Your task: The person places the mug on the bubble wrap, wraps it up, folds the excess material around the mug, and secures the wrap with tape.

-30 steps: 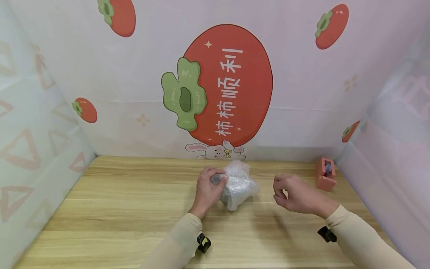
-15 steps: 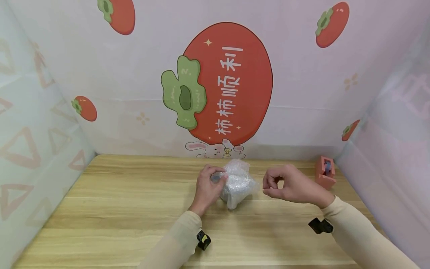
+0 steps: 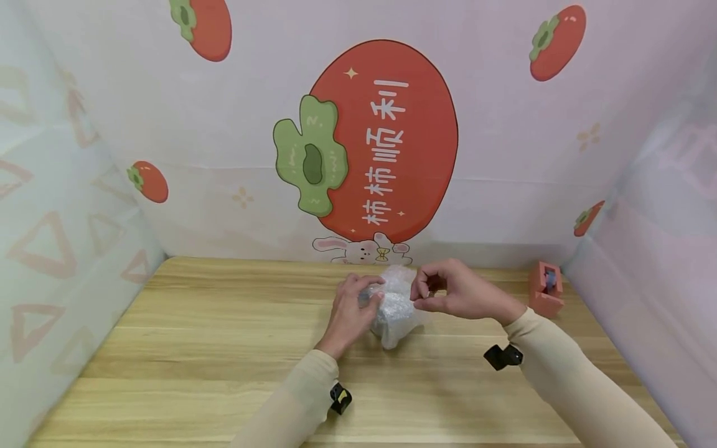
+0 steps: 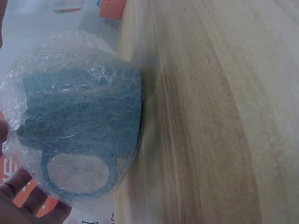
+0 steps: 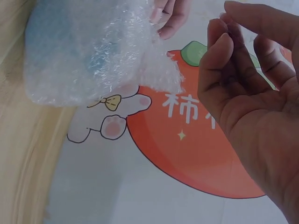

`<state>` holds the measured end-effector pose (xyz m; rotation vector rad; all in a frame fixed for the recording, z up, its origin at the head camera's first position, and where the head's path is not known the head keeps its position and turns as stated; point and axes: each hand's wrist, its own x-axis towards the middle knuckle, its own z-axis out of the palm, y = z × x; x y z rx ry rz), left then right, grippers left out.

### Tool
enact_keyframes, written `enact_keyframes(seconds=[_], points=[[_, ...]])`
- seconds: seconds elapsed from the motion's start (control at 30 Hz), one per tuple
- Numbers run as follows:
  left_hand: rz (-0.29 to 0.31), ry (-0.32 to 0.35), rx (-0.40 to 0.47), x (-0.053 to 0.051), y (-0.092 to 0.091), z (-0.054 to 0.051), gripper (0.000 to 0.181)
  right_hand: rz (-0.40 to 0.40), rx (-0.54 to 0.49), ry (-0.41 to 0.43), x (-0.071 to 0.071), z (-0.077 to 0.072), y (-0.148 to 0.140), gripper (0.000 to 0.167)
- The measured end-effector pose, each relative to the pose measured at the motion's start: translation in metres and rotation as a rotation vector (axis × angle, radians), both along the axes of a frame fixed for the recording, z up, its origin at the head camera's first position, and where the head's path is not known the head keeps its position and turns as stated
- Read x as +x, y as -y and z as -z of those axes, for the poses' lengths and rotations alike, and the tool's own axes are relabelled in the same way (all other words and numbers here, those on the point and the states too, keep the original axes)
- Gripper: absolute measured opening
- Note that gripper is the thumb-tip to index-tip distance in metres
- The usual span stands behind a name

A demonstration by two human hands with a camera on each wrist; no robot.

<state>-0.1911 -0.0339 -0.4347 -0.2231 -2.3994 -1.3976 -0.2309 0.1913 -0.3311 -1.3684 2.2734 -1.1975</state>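
A blue mug point(image 4: 84, 112) stands upright on the table, wrapped in clear bubble wrap point(image 3: 394, 317). Its handle point(image 4: 79, 193) shows through the wrap on the left hand's side. My left hand point(image 3: 350, 314) holds the upper left of the bundle, thumb and fingers curved on the wrap. Close to the bundle's right side, my right hand point(image 3: 462, 292) is raised with thumb and index fingertip pinched. A small, faint translucent bit, apparently clear tape point(image 5: 226, 19), shows between those fingertips; its full shape cannot be made out. The other right fingers are curled.
A salmon-pink tape dispenser point(image 3: 545, 298) with a bluish roll stands at the table's back right corner. The wooden table point(image 3: 224, 348) meets a printed backdrop point(image 3: 224, 143) behind the bundle, with cloth walls on both sides.
My right hand has moved left and slightly up, from beside the dispenser to the bundle's right edge. My left hand and the wrapped mug have stayed in place.
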Motion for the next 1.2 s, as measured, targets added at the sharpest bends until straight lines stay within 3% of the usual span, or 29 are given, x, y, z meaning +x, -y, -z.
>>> enact_keyframes(seconds=[0.6,0.97,1.2], points=[[0.058,0.070,-0.031,-0.003,0.005,-0.006,0.016,0.047,0.064,-0.013,-0.029,0.019,0.030,0.027],[0.052,0.076,-0.004,-0.003,0.004,-0.005,0.016,0.071,0.088,-0.022,-0.034,0.027,0.033,0.022],[0.049,0.070,0.002,-0.003,0.004,-0.004,0.015,0.124,0.162,-0.152,-0.028,0.030,0.037,0.029]])
